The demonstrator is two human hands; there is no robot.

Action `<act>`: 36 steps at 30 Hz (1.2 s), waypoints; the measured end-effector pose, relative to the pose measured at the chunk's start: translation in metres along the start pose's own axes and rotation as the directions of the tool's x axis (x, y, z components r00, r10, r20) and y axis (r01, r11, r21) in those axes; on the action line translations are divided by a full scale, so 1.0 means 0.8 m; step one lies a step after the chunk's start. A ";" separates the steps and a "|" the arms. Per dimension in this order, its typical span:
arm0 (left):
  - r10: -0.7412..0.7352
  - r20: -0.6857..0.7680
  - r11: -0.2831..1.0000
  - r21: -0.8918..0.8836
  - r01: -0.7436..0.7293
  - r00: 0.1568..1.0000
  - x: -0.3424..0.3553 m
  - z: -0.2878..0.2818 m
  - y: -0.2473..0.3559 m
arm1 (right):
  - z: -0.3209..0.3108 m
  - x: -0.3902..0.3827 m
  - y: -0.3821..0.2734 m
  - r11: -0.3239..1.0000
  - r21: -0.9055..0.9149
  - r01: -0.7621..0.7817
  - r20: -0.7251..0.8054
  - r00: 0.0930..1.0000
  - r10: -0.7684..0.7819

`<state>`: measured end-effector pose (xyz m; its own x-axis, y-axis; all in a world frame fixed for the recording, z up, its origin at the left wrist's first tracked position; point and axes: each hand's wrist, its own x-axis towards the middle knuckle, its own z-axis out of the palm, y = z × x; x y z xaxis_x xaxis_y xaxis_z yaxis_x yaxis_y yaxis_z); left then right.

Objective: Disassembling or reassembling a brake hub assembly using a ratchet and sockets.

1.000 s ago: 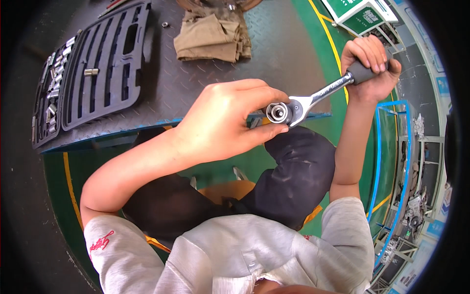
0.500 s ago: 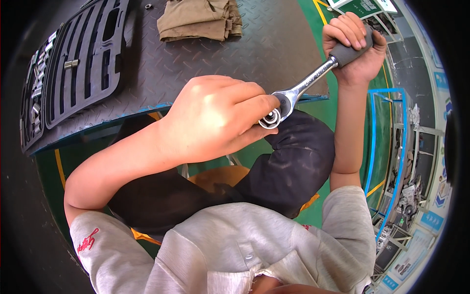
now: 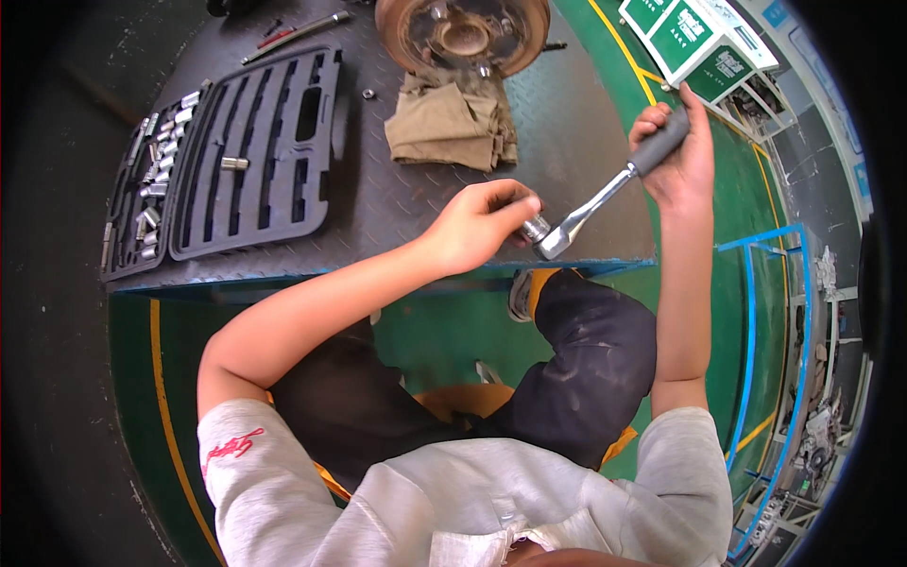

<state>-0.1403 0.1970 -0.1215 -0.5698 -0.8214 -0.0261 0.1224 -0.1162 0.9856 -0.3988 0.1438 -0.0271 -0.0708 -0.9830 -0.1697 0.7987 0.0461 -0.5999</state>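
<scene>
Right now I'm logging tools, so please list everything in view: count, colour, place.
ratchet wrench: one, silver and grey, between hands
socket: one, silver, at wrench head
tool case: one, black, bench left
case sockets: several, silver, case left
loose socket: one, silver, case right
small ring: one, metallic, beside case
long bar: one, silver, beyond case
cloth: one, brown, folded, on bench
hub part: one, rusty brown, beyond cloth
bench: one, dark, ahead
boxes: count unclear, green and white, upper right
frame: one, blue, right
floor: one, green, below
shirt: one, grey, bottom
trousers: one pair, black, lower middle
left hand: one, bare, on socket
right hand: one, bare, on wrench
</scene>
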 end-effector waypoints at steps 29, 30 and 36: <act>-0.197 -0.210 0.978 0.022 0.206 0.958 -0.012 -0.090 0.053 | -0.009 0.059 0.062 0.954 0.219 -0.206 0.090 0.978 0.191; -0.068 -0.240 0.974 0.196 0.117 0.968 -0.023 -0.114 0.063 | -0.009 0.058 0.063 0.970 0.167 -0.177 0.034 0.984 0.174; 0.476 -0.540 0.387 0.837 0.386 0.694 -0.100 -0.282 0.082 | -0.013 0.047 0.074 0.988 0.079 -0.131 0.046 0.991 0.128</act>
<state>0.0962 0.1290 -0.0927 0.1016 -0.9271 0.3609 -0.8530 0.1055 0.5111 -0.3603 0.1113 -0.0769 0.0595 -0.9761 -0.2088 0.8459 0.1604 -0.5087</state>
